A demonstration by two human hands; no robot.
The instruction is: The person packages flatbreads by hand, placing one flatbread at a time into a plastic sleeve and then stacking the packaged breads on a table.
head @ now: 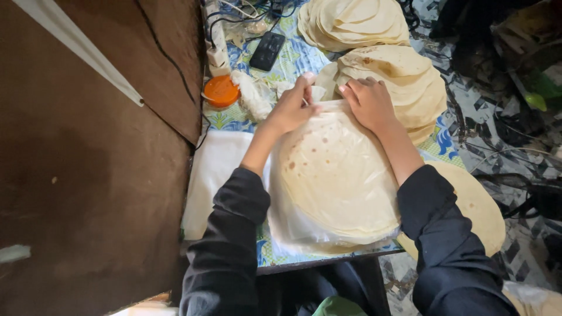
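Observation:
A stack of round pale flatbreads [336, 175] lies inside a clear plastic bag [293, 231] on the table in front of me. My left hand [293, 108] pinches the bag's open far edge between thumb and fingers. My right hand [370, 102] presses flat on the same far edge of the bag, fingers curled over the breads. Both arms wear dark sleeves.
More flatbread piles sit beyond the bag [404, 82] and at the far end [351, 23], with another at the right [477, 208]. An orange lid [221, 92], a black phone [267, 51], a power strip [216, 41] and white bags [213, 175] lie left. A brown wall [88, 164] borders the left.

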